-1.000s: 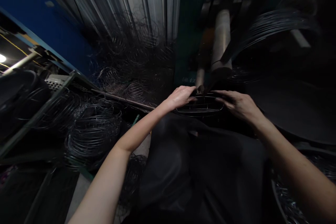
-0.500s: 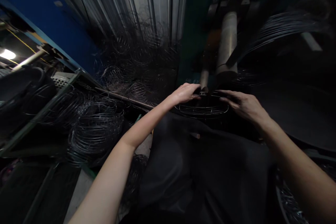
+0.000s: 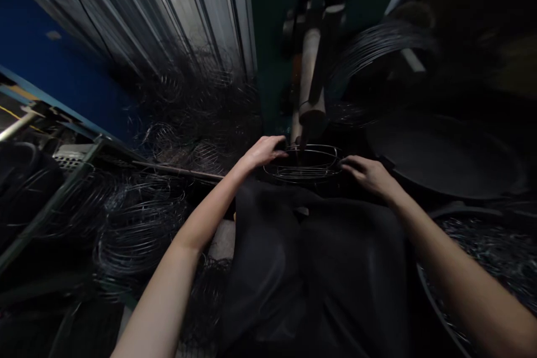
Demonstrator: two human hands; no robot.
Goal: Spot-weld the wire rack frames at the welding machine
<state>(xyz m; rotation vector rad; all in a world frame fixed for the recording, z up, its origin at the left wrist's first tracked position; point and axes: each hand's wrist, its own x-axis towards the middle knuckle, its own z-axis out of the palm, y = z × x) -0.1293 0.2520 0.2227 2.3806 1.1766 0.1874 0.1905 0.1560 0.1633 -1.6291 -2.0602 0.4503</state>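
Observation:
A round wire rack (image 3: 304, 172), with a raised wire ring above a grid of thin wires, lies level in front of my lap. My left hand (image 3: 265, 152) curls its fingers around the left side of the ring. At the right edge my right hand (image 3: 369, 175) pinches the rim, thumb and fingers close together; the fingertips are dark and hard to make out. Just behind the rack a machine's thick metal cylinder (image 3: 310, 67) points down. A thinner rod (image 3: 296, 128) beside it ends at the ring.
Stacked wire racks (image 3: 136, 229) fill a green-framed cart at left. More wire rings (image 3: 205, 154) pile up by the corrugated metal wall (image 3: 176, 0). At right are a large dark round surface (image 3: 448, 156), a wire bundle (image 3: 386, 39) and a tub of small metal pieces (image 3: 482, 246).
My view has swung right, so the surroundings sit further left. My right hand has shifted from the ring's back toward the rack's right edge. The left hand stays at the left side.

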